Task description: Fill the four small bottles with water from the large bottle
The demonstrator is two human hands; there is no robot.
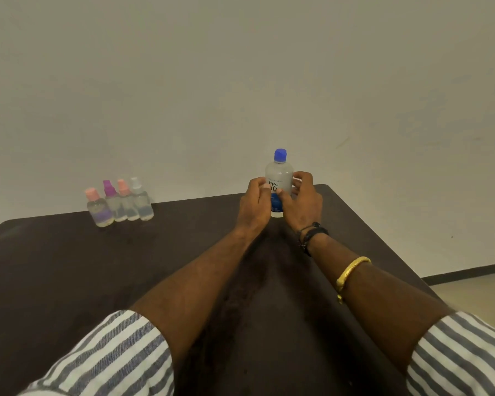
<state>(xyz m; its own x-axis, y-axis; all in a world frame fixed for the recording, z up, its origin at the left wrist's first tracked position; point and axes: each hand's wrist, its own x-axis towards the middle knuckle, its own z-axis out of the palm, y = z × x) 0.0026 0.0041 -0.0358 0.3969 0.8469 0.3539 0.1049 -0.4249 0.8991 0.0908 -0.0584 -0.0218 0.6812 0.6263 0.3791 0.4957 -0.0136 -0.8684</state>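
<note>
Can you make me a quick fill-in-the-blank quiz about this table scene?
The left hand and right hand grip the large bottle, whose cap is ____.
____ small bottles stand together on the table.
They stand to the ____ of the large bottle.
The gold bangle is worn on the person's ____ side.
Missing words: blue, four, left, right.

Four small bottles (120,204) stand bunched together at the far left edge of the worktop (69,281). The large bottle (279,172) stands at the far edge, right of centre, gripped on either side by the left hand (255,204) and right hand (303,201). Open worktop separates the two groups. Both forearms (212,267) cross the near centre. A wall (240,81) rises behind.
</note>
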